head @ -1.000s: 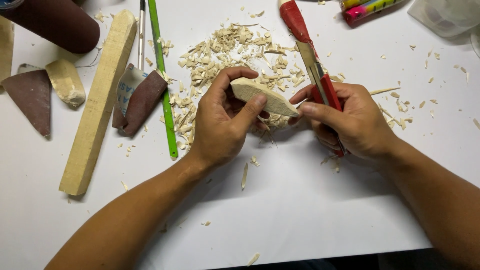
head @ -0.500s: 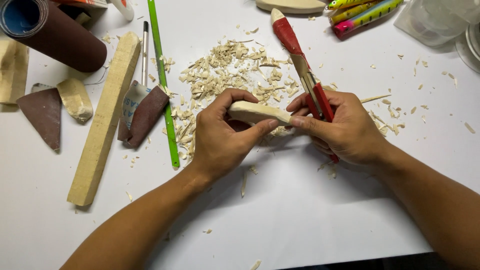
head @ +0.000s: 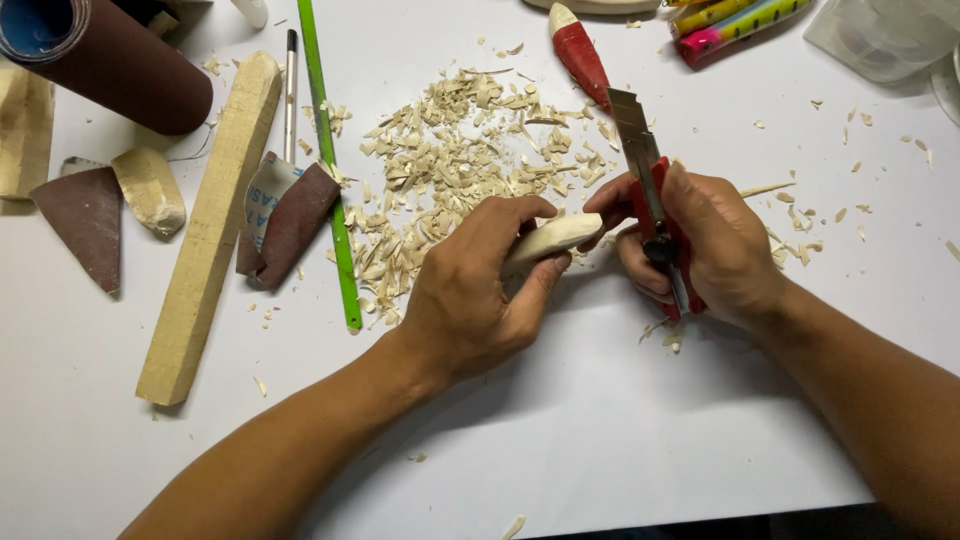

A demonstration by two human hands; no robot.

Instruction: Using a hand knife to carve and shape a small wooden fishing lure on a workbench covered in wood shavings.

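My left hand [head: 470, 295] grips a small pale carved wood piece [head: 552, 237], tapered like a fish body, over a white table. My right hand [head: 700, 245] holds a red utility knife [head: 650, 190] with its blade extended and pointing away from me; the right thumb rests near the tip of the wood piece. A heap of wood shavings [head: 460, 160] lies just beyond both hands.
A long square wood stick [head: 210, 230], a green ruler [head: 330, 170], folded sandpaper pieces [head: 285, 220], a sandpaper roll [head: 110, 60] and a rough wood blank [head: 150, 190] lie left. A red-and-white painted lure [head: 582, 55], colourful lures [head: 730, 20] and a clear container [head: 880, 35] sit far.
The knife blade has lifted off the wood piece and now points up and away. My left hand has turned the wood piece lower and flatter.
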